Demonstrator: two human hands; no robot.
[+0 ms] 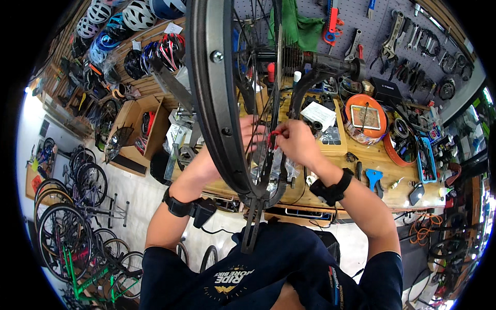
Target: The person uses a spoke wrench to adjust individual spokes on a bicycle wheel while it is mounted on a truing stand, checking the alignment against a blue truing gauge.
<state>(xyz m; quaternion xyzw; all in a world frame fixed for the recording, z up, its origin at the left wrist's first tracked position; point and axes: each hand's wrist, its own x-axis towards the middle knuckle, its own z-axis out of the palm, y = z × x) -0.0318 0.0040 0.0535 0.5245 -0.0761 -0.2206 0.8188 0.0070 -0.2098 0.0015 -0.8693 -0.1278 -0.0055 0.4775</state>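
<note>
Bicycle wheel [213,93] stands edge-on at upper centre, long axis running down-frame. From my remote view, the right hand [298,142] angles inward, pinching a small red object [274,135]; the left hand [247,132], partly behind the wheel, has fingers apart.

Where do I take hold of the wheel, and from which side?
Likely the wheel's rim above the left hand, from the person's left: that stretch is exposed, with edges suiting a pinch across its width. The right hand, pinching a red piece, occupies the other side.
</note>
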